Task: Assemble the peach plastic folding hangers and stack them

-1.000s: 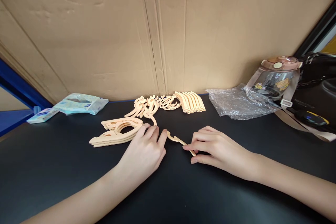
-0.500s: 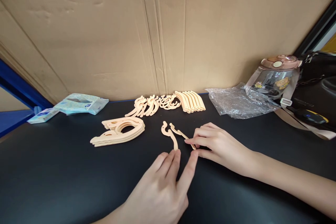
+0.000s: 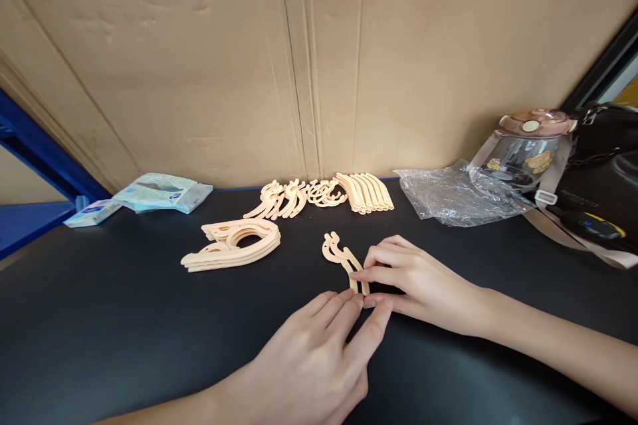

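Two slim beige hooked hanger pieces lie close together, side by side, in front of me. My left hand (image 3: 319, 348) has its fingertips closed at the near end of the left hanger piece (image 3: 347, 271); its thumb is mostly hidden. With thumb and fingers, my right hand (image 3: 416, 275) pinches the lower part of the right hanger piece (image 3: 351, 256). The near ends of both pieces are partly covered by my fingers. Left of them rests a stack of folded beige hangers (image 3: 256, 255).
On the black tabletop (image 3: 124, 319), several curved hanger parts (image 3: 294, 199) and a row of straighter arms (image 3: 366, 192) lie along the cardboard wall. A tissue pack (image 3: 194, 198) is at left. Crumpled clear plastic (image 3: 438, 196), a strapped bottle (image 3: 518, 159) and a black bag (image 3: 598, 179) are at right.
My left hand has moved right with its hanger piece, bringing it up against the other one. The right piece has turned more upright in my right hand. The view has shifted slightly.
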Motion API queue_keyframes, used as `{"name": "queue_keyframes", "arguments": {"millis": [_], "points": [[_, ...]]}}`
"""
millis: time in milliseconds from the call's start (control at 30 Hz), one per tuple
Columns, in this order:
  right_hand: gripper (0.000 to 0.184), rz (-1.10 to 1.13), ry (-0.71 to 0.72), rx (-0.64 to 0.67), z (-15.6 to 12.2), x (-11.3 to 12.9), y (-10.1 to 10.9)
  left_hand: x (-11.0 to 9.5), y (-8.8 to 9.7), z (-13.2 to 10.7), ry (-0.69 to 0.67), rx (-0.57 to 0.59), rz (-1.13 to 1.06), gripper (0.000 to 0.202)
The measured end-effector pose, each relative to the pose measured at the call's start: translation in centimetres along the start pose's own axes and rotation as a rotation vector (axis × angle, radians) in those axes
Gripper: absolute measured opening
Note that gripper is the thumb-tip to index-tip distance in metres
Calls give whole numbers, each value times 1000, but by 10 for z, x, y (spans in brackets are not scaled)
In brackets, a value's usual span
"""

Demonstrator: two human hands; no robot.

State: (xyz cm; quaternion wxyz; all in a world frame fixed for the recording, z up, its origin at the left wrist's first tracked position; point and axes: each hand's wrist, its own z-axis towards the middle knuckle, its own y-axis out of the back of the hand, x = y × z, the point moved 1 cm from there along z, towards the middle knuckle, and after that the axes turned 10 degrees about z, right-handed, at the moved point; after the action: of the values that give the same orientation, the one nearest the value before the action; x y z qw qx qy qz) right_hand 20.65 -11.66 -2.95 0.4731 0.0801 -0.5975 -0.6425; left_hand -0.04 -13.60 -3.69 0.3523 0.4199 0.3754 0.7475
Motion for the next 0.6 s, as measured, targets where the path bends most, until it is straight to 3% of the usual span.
{"name": "queue_keyframes", "arguments": {"millis": [233, 333, 400, 600], "points": [[29, 13, 20, 38, 0, 5, 1, 5, 5, 4, -3, -67, -11, 42], [26, 27, 15, 30, 0, 7, 1, 17, 0, 5, 67, -85, 31, 32], [25, 54, 6, 24, 0, 8, 2, 28, -6, 6, 150, -63, 84, 20], [28, 6, -31, -43, 0, 7, 6, 50, -16, 6, 339, 67, 181, 17]]}}
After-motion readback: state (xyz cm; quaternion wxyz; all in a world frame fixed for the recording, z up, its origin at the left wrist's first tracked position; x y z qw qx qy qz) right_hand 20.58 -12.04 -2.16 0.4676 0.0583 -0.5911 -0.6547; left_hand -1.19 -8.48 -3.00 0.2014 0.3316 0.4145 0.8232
